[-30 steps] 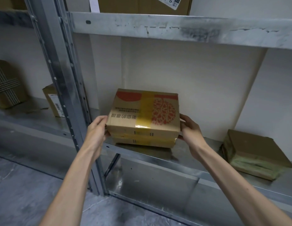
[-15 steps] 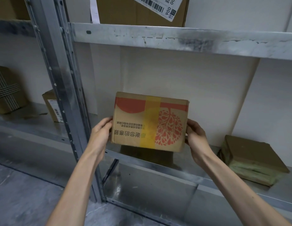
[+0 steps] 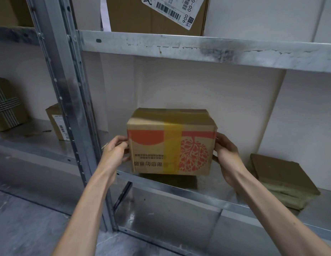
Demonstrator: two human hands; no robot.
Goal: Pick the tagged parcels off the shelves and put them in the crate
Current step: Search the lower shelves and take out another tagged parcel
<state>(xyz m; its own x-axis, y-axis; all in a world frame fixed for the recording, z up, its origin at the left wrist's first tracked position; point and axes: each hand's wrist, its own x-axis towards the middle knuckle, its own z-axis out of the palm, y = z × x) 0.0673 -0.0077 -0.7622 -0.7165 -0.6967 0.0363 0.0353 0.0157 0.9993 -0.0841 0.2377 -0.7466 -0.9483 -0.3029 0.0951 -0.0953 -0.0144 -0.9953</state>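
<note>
Nearby: a flat parcel (image 3: 283,180) is lying on the shelf (image 3: 207,198) to the right of the box (image 3: 172,145), well apart from it.
Next bay: a small carton (image 3: 57,122) and a striped parcel (image 3: 5,106) are sitting to the left, beyond the post (image 3: 68,108).
Overhead: a beam (image 3: 198,50) is running across above the box and carrying a big carton (image 3: 157,15) with a barcode label.
Box position: it is hanging between both hands, over the shelf's front edge, in the left half of the bay.
Box facing: the printed face is facing the camera with its print upside down; a yellow tape band is running top to bottom across it.
Long axis: running left to right, roughly level.
Left hand (image 3: 114,154): gripping the box's left end, fingers curled at the edge.
Right hand (image 3: 225,156): gripping the right end, thumb lying on the front corner.
Room: open space is showing above the box up to the beam, and rightward as far as the flat parcel; the post is standing close beside the left hand.
</note>
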